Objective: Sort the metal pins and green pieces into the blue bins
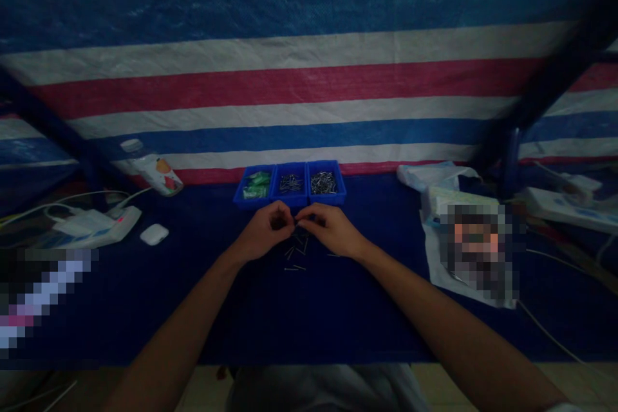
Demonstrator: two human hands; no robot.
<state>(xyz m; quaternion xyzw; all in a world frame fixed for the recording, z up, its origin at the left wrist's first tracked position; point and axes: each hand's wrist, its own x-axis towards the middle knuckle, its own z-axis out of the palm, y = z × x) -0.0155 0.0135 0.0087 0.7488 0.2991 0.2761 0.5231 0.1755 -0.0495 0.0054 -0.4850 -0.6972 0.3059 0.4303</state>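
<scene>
My left hand point(268, 228) and my right hand point(333, 226) meet over the blue tabletop, fingertips pinched close together. Whatever lies between the fingers is too small and dark to make out. Just below them several thin metal pins or screws point(295, 268) lie scattered on the table. Behind my hands stand three joined blue bins. Green and clear small packets fill the left bin point(238, 198); thin metal pieces like screws lie in the middle bin point(288, 202); many small shiny metal parts are in the right bin point(342, 196).
On the left are a bottle point(161, 174), a white power strip point(103, 228) with cables and a small white case point(154, 234). To the right, a white plastic bag point(434, 270) lies under a blurred-out item, near another power strip point(570, 209). A striped tarp point(309, 84) hangs behind.
</scene>
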